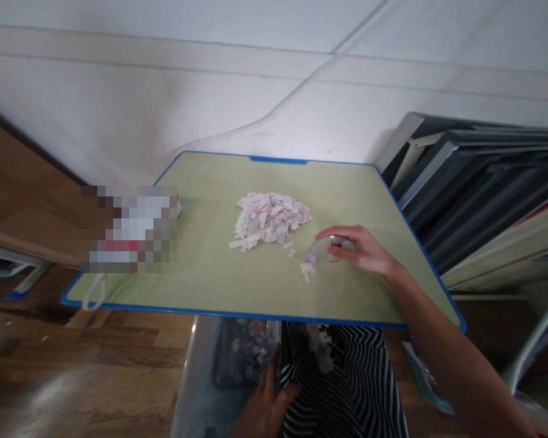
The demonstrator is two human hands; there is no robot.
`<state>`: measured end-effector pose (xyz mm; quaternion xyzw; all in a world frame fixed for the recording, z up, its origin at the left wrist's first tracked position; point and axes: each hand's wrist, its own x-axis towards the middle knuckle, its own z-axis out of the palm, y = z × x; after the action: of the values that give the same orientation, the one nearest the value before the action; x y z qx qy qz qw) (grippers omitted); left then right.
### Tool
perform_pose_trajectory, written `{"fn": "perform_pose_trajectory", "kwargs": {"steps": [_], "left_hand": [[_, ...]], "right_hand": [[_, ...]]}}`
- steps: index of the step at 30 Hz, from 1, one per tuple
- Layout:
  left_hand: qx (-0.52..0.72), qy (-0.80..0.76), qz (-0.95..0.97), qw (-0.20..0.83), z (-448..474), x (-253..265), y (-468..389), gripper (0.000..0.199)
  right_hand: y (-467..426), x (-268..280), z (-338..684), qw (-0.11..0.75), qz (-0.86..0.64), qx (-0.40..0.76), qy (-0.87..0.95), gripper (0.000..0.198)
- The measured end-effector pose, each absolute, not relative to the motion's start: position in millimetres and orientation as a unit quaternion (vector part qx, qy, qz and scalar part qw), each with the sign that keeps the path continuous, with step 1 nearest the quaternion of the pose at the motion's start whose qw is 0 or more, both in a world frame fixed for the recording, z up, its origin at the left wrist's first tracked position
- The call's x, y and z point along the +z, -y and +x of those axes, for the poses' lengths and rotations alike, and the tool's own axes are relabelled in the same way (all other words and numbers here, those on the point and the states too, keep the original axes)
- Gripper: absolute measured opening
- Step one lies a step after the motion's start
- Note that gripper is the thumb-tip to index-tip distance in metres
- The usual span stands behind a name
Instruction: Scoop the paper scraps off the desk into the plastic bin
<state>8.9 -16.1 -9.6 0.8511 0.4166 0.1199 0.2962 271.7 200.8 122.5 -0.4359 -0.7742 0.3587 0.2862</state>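
My right hand [358,248] reaches over the green table [201,280] and grips a small clear round lid or dish [322,250] that lies flat on the tabletop. Just left of it sits a heap of small white and pink paper scraps [270,220], with a few loose scraps [307,269] beside the clear piece. My left hand [263,406] is below the table's front edge, resting with fingers spread on a clear plastic bin [196,389] and touching black-and-white striped fabric [347,377].
The table has a blue rim [210,312] and stands against a white wall. A blurred-out object [130,228] lies at its left edge. Dark folded frames [479,182] lean at the right. The bin holds more paper scraps [249,353]. The floor is wooden.
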Motion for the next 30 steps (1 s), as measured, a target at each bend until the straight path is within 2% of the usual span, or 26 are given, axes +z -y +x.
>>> {"fn": "perform_pose_trajectory", "kwargs": {"steps": [4, 11, 17, 22, 30], "left_hand": [[0.117, -0.42, 0.855, 0.281, 9.0, -12.2, 17.0, 0.06], [0.124, -0.414, 0.844, 0.319, 5.9, -18.3, 17.5, 0.056], [0.123, -0.411, 0.853, 0.297, 4.3, -21.6, 17.8, 0.055], [0.125, -0.391, 0.853, 0.322, 3.7, -23.6, 17.1, 0.057], [0.1, -0.417, 0.847, 0.312, 5.5, -9.8, 15.8, 0.051]], "right_hand": [[-205.3, 112.4, 263.7, 0.343, -0.435, 0.353, 0.754, 0.03], [-205.3, 115.8, 263.4, 0.278, -0.427, 0.352, 0.785, 0.024], [-207.2, 115.7, 273.6, 0.316, -0.447, 0.346, 0.762, 0.029], [-212.5, 101.6, 268.1, 0.322, -0.457, 0.34, 0.756, 0.032], [-203.4, 114.7, 260.4, 0.203, -0.398, 0.434, 0.782, 0.029]]}}
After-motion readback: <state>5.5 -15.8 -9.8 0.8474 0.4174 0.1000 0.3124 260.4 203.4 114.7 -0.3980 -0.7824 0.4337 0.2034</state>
